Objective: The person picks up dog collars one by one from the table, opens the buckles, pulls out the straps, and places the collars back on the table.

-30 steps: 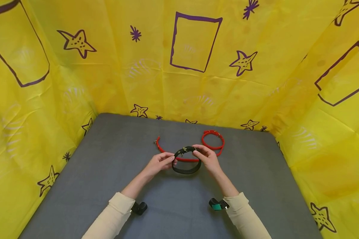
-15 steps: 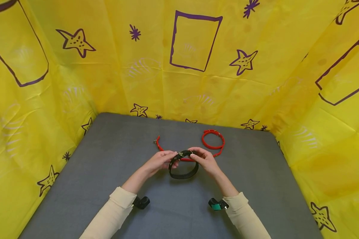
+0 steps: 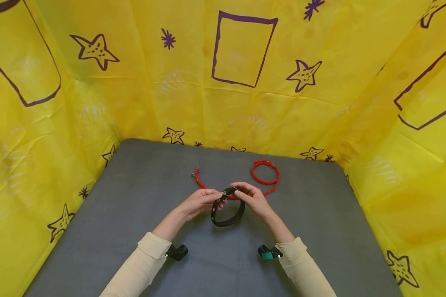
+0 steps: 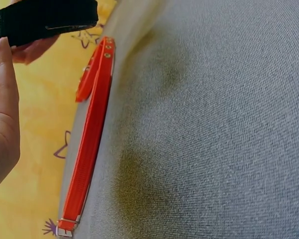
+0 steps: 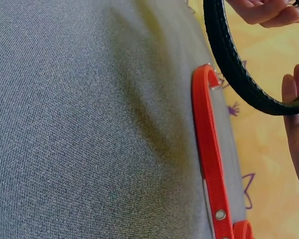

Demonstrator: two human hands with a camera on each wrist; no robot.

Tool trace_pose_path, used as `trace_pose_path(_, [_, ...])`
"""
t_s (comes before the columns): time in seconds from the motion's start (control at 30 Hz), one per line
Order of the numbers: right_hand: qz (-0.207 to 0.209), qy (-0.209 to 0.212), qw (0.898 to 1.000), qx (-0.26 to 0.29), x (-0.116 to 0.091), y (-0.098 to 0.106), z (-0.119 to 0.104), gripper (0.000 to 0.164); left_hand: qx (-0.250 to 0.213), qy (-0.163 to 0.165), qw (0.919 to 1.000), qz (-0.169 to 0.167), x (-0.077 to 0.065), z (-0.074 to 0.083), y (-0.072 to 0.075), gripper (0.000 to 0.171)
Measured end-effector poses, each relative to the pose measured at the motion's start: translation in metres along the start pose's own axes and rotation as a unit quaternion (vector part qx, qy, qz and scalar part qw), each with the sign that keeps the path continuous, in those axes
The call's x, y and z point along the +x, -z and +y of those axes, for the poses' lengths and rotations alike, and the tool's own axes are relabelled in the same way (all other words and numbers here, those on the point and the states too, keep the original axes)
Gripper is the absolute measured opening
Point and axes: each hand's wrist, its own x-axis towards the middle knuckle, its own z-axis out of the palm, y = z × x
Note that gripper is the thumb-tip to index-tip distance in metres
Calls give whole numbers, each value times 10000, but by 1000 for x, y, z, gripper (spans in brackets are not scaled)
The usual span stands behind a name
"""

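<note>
A black buckle collar (image 3: 228,223) with metal eyelets is held up as a closed ring between both hands in the head view. My left hand (image 3: 200,202) pinches its upper left side by the brass-coloured buckle. With thumb and fingers, my right hand (image 3: 254,200) holds the top right of the ring. In the left wrist view, an eyelet shows on the collar's black band (image 4: 55,22) above the left fingers. The right wrist view shows the ring's lower curve (image 5: 234,69). Fingertips behind the band are partly hidden.
Behind the hands a red strap (image 3: 265,182) lies on the grey table (image 3: 163,165), looped at its right end. Its left end carries a metal buckle (image 3: 193,175), and eyelets (image 5: 221,214) show along it. Yellow cloth walls (image 3: 134,99) enclose the table on several sides.
The black collar has moved slightly left and down, toward the body. The left thumb has shifted along the band to the buckle. The red strap has stayed put.
</note>
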Motion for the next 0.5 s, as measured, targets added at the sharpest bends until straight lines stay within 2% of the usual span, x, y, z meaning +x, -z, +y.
trace_pose_path(0.13, [344, -92, 9991, -235, 2, -3, -1, 34, -162, -41, 9998, 67, 0, 1, -2, 13])
trace_pose_path(0.27, [886, -81, 9953, -377, 3, -7, -5, 36, -230, -42, 9990, 380, -1, 3, -6, 12])
trace_pose_path(0.37, [1351, 38, 9898, -454, 0, -16, -17, 37, -313, -48, 9960, 838, -1, 3, -10, 11])
trace_pose_path(0.5, [1694, 128, 9822, -804, -5, -30, -35, 34, -467, -164, 9855, 1626, 2, 0, -20, 10])
